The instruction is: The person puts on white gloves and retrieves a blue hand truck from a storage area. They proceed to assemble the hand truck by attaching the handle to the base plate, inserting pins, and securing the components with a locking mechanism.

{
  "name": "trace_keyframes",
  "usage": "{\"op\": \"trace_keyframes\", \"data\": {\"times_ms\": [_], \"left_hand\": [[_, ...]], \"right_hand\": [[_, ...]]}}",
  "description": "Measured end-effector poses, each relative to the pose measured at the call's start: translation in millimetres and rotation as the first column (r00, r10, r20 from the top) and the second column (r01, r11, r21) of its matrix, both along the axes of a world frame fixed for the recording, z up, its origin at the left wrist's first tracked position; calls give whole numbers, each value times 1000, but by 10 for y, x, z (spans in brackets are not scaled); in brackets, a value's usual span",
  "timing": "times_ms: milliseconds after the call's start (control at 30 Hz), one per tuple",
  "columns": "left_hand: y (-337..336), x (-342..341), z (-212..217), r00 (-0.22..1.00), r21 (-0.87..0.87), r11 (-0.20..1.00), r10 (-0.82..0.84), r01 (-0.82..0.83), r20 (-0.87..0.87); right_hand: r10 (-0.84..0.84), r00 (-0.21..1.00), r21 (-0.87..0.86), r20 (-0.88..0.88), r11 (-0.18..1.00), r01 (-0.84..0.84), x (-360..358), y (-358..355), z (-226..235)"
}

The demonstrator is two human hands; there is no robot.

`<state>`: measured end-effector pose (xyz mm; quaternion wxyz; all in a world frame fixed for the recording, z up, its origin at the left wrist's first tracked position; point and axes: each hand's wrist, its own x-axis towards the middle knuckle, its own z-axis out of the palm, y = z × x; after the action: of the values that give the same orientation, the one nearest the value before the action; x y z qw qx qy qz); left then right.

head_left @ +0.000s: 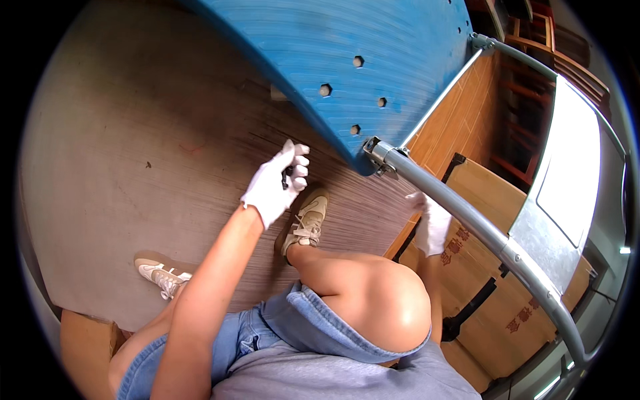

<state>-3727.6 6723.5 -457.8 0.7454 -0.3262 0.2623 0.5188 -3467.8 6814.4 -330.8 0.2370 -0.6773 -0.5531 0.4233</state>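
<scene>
Probably, the blue board (407,53) would be felt as stiff and rather bulky, awkward more than fragile; its rim could be taken near a corner, with care that it is not let slip through smooth gloves. The metal frame (467,215) would likely be rigid and slick, best gripped around the bare tube, away from the bracket (377,153). The small black object (287,179) should be light and easily held in one palm.

The board is seen ahead of the person, its face pierced by dark-edged holes (325,90) and marked with fine streaks. The frame, silvery and curved, is joined at the board's near corner and is run past the boxes (493,267) on the right. By the gloved left hand (275,185), just beside the board's edge, the black object is enclosed in curled fingers. The gloved right hand (433,227) is partly blurred near the tube; its grip cannot be told.
</scene>
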Motion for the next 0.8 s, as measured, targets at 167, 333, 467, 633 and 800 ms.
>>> {"op": "trace_keyframes", "data": {"times_ms": [167,333,467,633,800], "left_hand": [[-56,111,243,982,26,995,95,-101,162],[9,86,397,991,157,987,24,-45,132],[43,106,429,1000,210,977,-25,26,-9],[20,64,463,994,205,974,-79,94,-80],[11,57,487,947,161,956,-201,245,-250]], "right_hand": [[255,967,-418,-28,875,-243,-524,-66,104],[667,737,-134,-109,725,-676,-958,-200,-150],[887,444,-42,128,452,-891,-1075,-40,-342],[928,346,21,140,347,-938,-1138,-136,-533],[945,304,45,122,301,-953,-1156,-167,-606]]}}
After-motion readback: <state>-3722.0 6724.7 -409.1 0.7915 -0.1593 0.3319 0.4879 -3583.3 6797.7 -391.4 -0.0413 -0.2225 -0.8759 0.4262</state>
